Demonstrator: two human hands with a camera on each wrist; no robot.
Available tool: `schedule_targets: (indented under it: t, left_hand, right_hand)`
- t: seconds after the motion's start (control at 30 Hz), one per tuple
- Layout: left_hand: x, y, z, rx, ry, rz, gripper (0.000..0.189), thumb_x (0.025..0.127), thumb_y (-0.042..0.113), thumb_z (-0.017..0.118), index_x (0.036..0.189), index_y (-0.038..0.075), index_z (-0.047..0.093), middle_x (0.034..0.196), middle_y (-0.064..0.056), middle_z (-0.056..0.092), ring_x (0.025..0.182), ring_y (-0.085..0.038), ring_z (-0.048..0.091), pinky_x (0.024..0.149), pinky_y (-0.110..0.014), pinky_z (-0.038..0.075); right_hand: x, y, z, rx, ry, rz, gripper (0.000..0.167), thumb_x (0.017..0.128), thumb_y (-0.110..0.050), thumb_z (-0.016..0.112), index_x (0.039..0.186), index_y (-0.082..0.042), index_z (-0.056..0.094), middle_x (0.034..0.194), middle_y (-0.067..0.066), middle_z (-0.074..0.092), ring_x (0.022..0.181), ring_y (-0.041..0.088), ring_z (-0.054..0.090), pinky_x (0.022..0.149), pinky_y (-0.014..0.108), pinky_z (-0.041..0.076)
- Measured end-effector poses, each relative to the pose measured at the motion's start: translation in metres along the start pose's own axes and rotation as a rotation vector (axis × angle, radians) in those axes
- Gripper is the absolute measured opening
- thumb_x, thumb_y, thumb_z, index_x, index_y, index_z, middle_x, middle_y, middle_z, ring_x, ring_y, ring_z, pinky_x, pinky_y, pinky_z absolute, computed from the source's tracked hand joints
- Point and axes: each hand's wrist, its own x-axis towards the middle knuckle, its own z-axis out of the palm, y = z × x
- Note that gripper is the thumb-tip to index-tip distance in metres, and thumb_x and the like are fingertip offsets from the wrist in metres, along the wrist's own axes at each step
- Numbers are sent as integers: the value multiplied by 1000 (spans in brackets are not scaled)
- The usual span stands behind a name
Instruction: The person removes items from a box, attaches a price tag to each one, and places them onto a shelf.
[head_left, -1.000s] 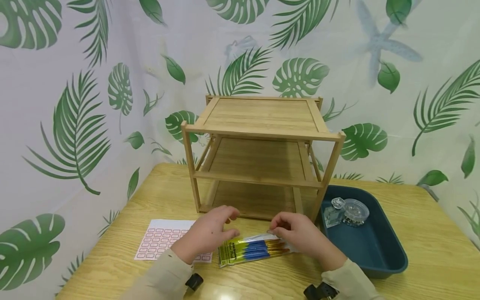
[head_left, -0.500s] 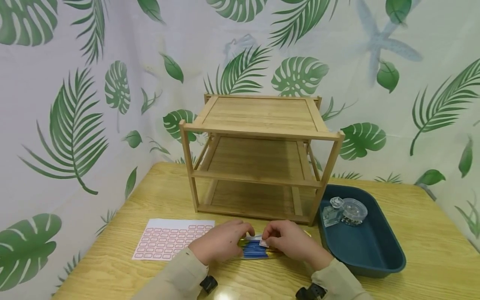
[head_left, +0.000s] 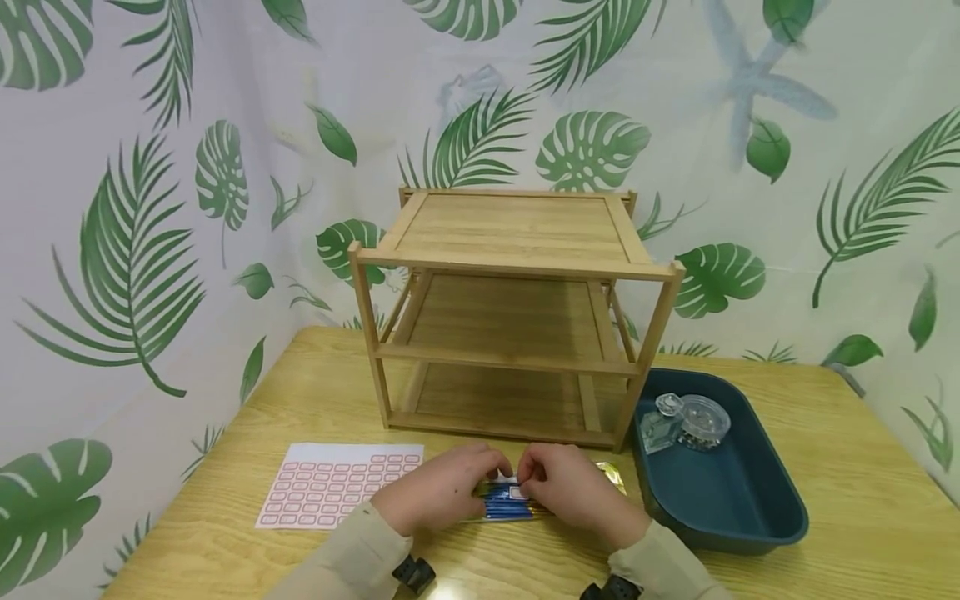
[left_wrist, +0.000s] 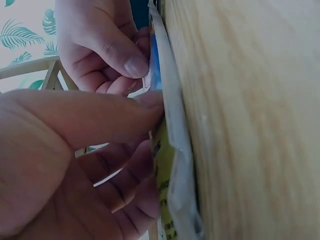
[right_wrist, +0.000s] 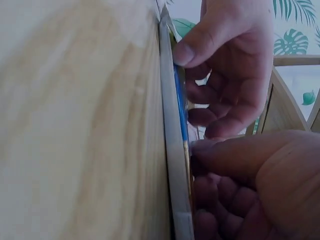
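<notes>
Right hand (head_left: 577, 493) pinches a white red-bordered paper label (head_left: 517, 492) over a flat plastic packet of blue sticks (head_left: 508, 510); the left hand (head_left: 446, 490), fingers loosely bent, thumbs the packet. Behind stands a three-tier pale wooden rack (head_left: 510, 265); toward the worktop's (head_left: 862, 517) left edge lies a white label sheet (head_left: 322, 492), rightward a dark-blue plastic tub (head_left: 738, 493). Left wrist view alone clearly shows the packet's yellow printing.

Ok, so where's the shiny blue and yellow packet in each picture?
Head: the packet lies low, just right of middle.
Left wrist: its thin edge runs down near the middle.
Right wrist: again edge-on, near the middle.
Shared landmark: the wooden table underneath.
</notes>
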Motion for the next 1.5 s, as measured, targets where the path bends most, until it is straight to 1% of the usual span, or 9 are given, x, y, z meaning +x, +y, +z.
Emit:
schedule_targets:
  t: [0.2,0.37,0.47,0.57,0.7,0.87,1.07,1.33,1.5]
  left_hand:
    - [-1,0,2,30,12,58,43,91,5,75,129,21,63,123,9,58,110,-4,56,94,-26,49]
    - [-1,0,3,46,7,80,40,91,8,76,127,21,68,116,10,58,102,-3,56,90,-24,49]
    - [-1,1,2,52,-2,97,39,92,9,75,128,20,69,114,9,57,97,-3,55,85,-22,48]
    - [-2,0,2,74,-5,125,39,93,9,74,130,19,69,116,8,58,100,-4,55,85,-21,48]
    - [-3,0,3,133,10,208,38,93,7,73,130,18,70,126,5,59,115,-8,55,95,-23,47]
    - [-4,-3,4,185,12,318,38,95,3,70,130,16,71,133,3,62,123,-11,54,102,-24,44]
    - [-5,-4,1,173,-21,325,39,98,4,65,134,19,68,136,8,61,124,-9,53,103,-24,43]
    - [-4,-4,-1,171,-29,299,39,98,5,66,134,20,68,135,8,62,122,-7,54,101,-23,45]
    - [-3,-5,2,168,-22,315,39,98,5,67,134,19,69,135,8,62,119,-8,55,99,-21,45]
  right_hand:
    - [0,-3,3,-77,12,-21,16,89,-11,76,83,-20,64,73,-9,57,65,12,52,60,31,43]
    - [0,2,3,-26,36,-6,19,86,-11,80,86,-17,62,75,-7,56,68,13,53,61,32,44]
    - [0,7,4,16,31,11,16,88,-8,77,88,-15,62,75,-6,57,67,13,53,61,31,45]
    - [0,10,4,44,36,23,14,91,-7,73,88,-15,62,73,-5,56,65,14,52,59,30,44]
    - [1,12,6,59,54,26,15,91,-8,73,86,-15,61,70,-4,55,62,14,51,55,29,42]
    - [0,10,7,43,66,35,18,89,-7,74,84,-15,59,68,-3,54,60,14,50,55,29,40]
    - [-2,15,3,32,41,25,14,92,-10,72,85,-18,62,70,-5,54,61,13,51,57,30,42]
    - [-7,20,1,40,-22,-82,7,94,-20,73,88,-22,71,81,-9,59,71,10,54,65,30,47]
    - [-9,15,2,7,-10,-64,11,94,-20,74,85,-23,69,78,-10,59,70,10,53,64,32,46]
